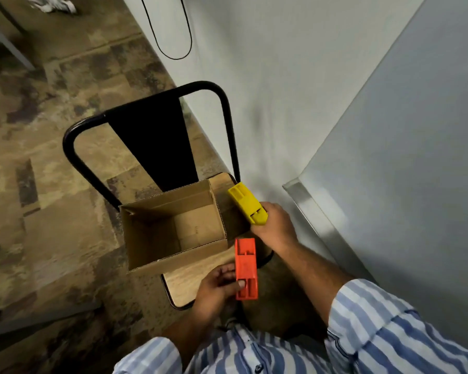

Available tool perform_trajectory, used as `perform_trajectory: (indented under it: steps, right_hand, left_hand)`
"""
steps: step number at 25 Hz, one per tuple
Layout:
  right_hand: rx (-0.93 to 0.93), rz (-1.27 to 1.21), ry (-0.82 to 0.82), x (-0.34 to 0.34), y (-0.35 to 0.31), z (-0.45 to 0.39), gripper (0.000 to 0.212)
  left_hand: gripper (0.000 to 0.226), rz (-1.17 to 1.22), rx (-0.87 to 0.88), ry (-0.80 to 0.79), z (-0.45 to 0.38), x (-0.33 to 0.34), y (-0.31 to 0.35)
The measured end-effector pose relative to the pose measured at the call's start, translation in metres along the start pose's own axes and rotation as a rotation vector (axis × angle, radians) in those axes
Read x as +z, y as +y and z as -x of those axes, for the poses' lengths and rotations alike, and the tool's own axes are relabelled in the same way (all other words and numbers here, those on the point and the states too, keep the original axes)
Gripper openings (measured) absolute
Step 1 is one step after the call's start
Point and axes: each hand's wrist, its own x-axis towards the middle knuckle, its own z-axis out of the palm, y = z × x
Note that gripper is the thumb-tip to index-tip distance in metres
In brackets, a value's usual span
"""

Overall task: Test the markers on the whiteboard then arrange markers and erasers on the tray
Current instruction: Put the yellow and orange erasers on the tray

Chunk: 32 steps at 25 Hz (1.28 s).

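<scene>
Erasers, two, plastic, both in hand above the chair (pixel 200 276). Orange eraser (pixel 246 268): pinched at its near end by the left hand (pixel 216 288), thumb on top, far end reaching toward the open box (pixel 173 228). Yellow eraser (pixel 247 203): gripped at its near end by the right hand (pixel 274 225), body projecting up and away beside the box's right wall. Tray not in view. Handling advice: keep each grip firm near the end, carry level, and set them down one at a time, side by side.

You're wearing a blue-and-white striped shirt (pixel 376 327), sleeves rolled up past the forearms, dark buttons down the front.
</scene>
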Motion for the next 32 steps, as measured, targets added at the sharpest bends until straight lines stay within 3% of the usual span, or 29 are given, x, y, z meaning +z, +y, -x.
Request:
perform_trajectory:
  steps: [5, 11, 15, 32]
  right_hand:
    - [-0.02, -0.035, 0.149, -0.029, 0.032, 0.035, 0.053]
    - [0.051, -0.066, 0.315, -0.05, 0.057, 0.079, 0.072]
    - [0.077, -0.075, 0.414, -0.063, 0.08, 0.118, 0.063]
    - [0.279, -0.166, 0.749, -0.089, 0.247, 0.345, 0.064]
  left_hand:
    - [0.047, 0.058, -0.009, -0.072, -0.011, 0.007, 0.023]
    - [0.038, 0.058, 0.0, -0.179, -0.012, 0.03, 0.043]
    - [0.037, 0.038, -0.032, -0.225, -0.011, 0.045, 0.041]
    - [0.006, -0.263, 0.1, -0.326, 0.051, 0.175, -0.025]
